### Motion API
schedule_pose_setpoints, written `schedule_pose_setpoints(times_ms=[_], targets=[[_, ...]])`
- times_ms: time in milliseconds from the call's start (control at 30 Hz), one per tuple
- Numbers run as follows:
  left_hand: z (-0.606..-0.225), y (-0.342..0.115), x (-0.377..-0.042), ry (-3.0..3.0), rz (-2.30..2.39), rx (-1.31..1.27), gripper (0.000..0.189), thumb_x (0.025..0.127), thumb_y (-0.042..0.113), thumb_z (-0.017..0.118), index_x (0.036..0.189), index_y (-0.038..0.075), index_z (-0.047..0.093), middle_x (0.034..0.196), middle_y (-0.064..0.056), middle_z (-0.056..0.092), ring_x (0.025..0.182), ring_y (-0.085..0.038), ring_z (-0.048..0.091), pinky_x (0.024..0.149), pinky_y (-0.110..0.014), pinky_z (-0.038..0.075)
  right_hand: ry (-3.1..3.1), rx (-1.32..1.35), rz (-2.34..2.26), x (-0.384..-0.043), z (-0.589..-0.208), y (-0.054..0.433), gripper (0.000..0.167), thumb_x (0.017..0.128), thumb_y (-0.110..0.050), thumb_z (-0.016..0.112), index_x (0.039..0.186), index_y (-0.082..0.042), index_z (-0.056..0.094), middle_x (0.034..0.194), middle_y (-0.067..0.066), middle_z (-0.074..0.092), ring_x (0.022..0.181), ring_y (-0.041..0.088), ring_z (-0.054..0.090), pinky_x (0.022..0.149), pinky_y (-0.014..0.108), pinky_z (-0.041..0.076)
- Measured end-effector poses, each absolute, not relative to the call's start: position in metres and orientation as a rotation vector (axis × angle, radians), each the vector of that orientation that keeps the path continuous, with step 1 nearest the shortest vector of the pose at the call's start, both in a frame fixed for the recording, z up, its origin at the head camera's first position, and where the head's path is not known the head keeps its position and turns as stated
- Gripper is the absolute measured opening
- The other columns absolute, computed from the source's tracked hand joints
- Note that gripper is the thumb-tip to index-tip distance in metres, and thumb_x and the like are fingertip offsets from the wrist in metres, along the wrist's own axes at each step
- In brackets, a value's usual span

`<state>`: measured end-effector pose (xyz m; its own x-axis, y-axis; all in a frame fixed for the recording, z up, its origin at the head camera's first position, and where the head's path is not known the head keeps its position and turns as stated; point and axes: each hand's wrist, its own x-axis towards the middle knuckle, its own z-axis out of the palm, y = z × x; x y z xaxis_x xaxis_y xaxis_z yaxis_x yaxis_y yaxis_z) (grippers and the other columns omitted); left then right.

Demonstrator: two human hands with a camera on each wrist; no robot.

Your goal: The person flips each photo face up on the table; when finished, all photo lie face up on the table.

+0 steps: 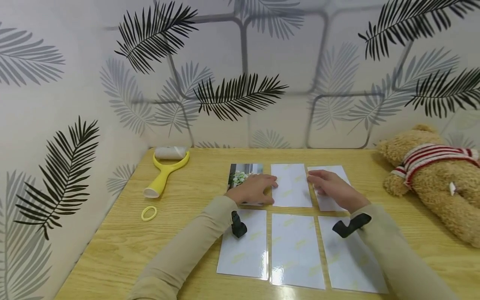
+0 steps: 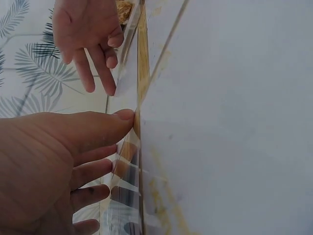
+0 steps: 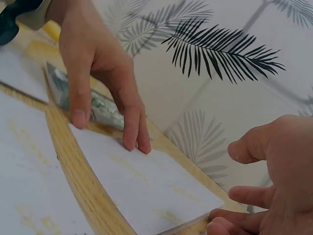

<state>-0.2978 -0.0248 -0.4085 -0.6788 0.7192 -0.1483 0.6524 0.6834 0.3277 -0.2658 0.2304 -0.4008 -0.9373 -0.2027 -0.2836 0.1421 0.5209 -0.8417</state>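
Nearest, at 6 o'clock, we find three white cards (image 1: pixel 297 252) in a row, narrow gaps presumably keeping their edges separate. Behind them, we note the left hand (image 1: pixel 256 189) at the 9 o'clock edge of the middle card (image 1: pixel 291 187), partly over the photo (image 1: pixel 241 177), and the right hand (image 1: pixel 338 190) near its 3 o'clock edge; each grip is spread, apparently framing both sides. Beyond, at 12 o'clock, a strip of table (image 1: pixel 286 156) gives us limited room before the wall (image 1: pixel 277 58).

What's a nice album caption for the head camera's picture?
Left hand and right hand flank the back row's middle white card, while a teddy bear lies at far right.
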Motion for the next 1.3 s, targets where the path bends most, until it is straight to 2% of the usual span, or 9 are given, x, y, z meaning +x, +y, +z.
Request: schedule_pose_setpoints(times_ms=[233, 367, 500, 633, 733, 867, 967, 1067, 1300], targets=[[-0.410, -0.027, -0.295, 2.625, 0.395, 1.095, 0.049, 0.093, 0.026, 0.065, 0.137, 0.009, 0.052, 0.154, -0.006, 0.035, 0.143, -0.023, 0.030, 0.116, -0.042, 0.025, 2.151, -0.040, -1.816, -0.264, -0.403, 0.233, 0.058, 0.105, -0.025, 0.037, 0.150, 0.006, 0.018, 0.151, 0.024, 0.030, 0.126, 0.024, 0.041, 0.102, 0.029, 0.039], [-0.413, -0.030, -0.291, 2.590, 0.501, 1.075, 0.049, 0.093, 0.024, 0.065, 0.137, 0.007, 0.051, 0.156, -0.006, 0.033, 0.144, -0.023, 0.028, 0.116, -0.038, 0.027, 2.156, -0.111, -1.870, -0.265, -0.410, 0.230, 0.052, 0.102, -0.014, 0.042, 0.146, 0.005, 0.025, 0.121, 0.008, 0.050, 0.096, 0.007, 0.051, 0.081, 0.022, 0.043], [-0.415, -0.030, -0.291, 2.579, 0.562, 1.090, 0.049, 0.093, 0.023, 0.065, 0.137, 0.007, 0.051, 0.156, -0.007, 0.033, 0.144, -0.024, 0.028, 0.116, -0.038, 0.027, 2.329, -0.199, -1.740, -0.267, -0.412, 0.222, 0.047, 0.100, -0.011, 0.048, 0.143, 0.001, 0.035, 0.095, 0.002, 0.046, 0.076, 0.011, 0.047, 0.066, 0.024, 0.041], [-0.415, -0.030, -0.293, 2.572, 0.626, 1.091, 0.048, 0.092, 0.022, 0.066, 0.135, 0.005, 0.052, 0.154, -0.008, 0.034, 0.144, -0.026, 0.029, 0.116, -0.039, 0.026, 2.542, -0.299, -1.527, -0.268, -0.413, 0.209, 0.042, 0.098, -0.007, 0.049, 0.140, 0.000, 0.043, 0.125, 0.023, 0.049, 0.108, 0.033, 0.054, 0.089, 0.041, 0.047], [-0.417, -0.034, -0.294, 2.582, 0.698, 1.078, 0.047, 0.091, 0.022, 0.067, 0.133, 0.005, 0.054, 0.153, -0.010, 0.036, 0.143, -0.029, 0.028, 0.116, -0.045, 0.024, 2.580, -0.297, -1.481, -0.268, -0.414, 0.204, 0.043, 0.098, -0.006, 0.048, 0.140, -0.002, 0.043, 0.152, 0.024, 0.031, 0.137, 0.041, 0.032, 0.108, 0.055, 0.031], [-0.420, -0.040, -0.295, 2.598, 0.892, 1.015, 0.056, 0.091, 0.022, 0.067, 0.139, 0.002, 0.046, 0.149, -0.017, 0.036, 0.140, -0.035, 0.029, 0.114, -0.052, 0.022, 2.568, -0.263, -1.525, -0.267, -0.413, 0.206, 0.045, 0.098, -0.005, 0.049, 0.143, -0.004, 0.041, 0.156, 0.021, 0.025, 0.143, 0.039, 0.024, 0.112, 0.056, 0.025], [-0.421, -0.042, -0.294, 2.526, 1.109, 0.931, 0.066, 0.093, 0.020, 0.065, 0.147, 0.000, 0.032, 0.147, -0.020, 0.036, 0.133, -0.036, 0.037, 0.110, -0.051, 0.030, 2.529, -0.284, -1.591, -0.265, -0.411, 0.210, 0.047, 0.098, -0.004, 0.049, 0.144, -0.004, 0.038, 0.158, 0.020, 0.019, 0.145, 0.038, 0.016, 0.112, 0.055, 0.025], [-0.420, -0.042, -0.293, 2.363, 1.343, 0.803, 0.070, 0.095, 0.016, 0.062, 0.151, 0.004, 0.023, 0.148, -0.020, 0.038, 0.131, -0.034, 0.044, 0.106, -0.046, 0.039, 2.459, -0.299, -1.658, -0.262, -0.411, 0.212, 0.049, 0.099, -0.003, 0.048, 0.146, -0.004, 0.035, 0.158, 0.020, 0.017, 0.133, 0.040, 0.030, 0.098, 0.045, 0.039], [-0.416, -0.038, -0.290, 2.080, 1.780, 0.492, 0.068, 0.094, 0.000, 0.057, 0.152, 0.013, 0.024, 0.144, -0.024, 0.044, 0.118, -0.032, 0.058, 0.094, -0.040, 0.050, 2.444, -0.204, -1.650, -0.265, -0.412, 0.204, 0.051, 0.099, -0.009, 0.051, 0.148, -0.011, 0.037, 0.155, 0.018, 0.023, 0.138, 0.037, 0.025, 0.095, 0.040, 0.035]])
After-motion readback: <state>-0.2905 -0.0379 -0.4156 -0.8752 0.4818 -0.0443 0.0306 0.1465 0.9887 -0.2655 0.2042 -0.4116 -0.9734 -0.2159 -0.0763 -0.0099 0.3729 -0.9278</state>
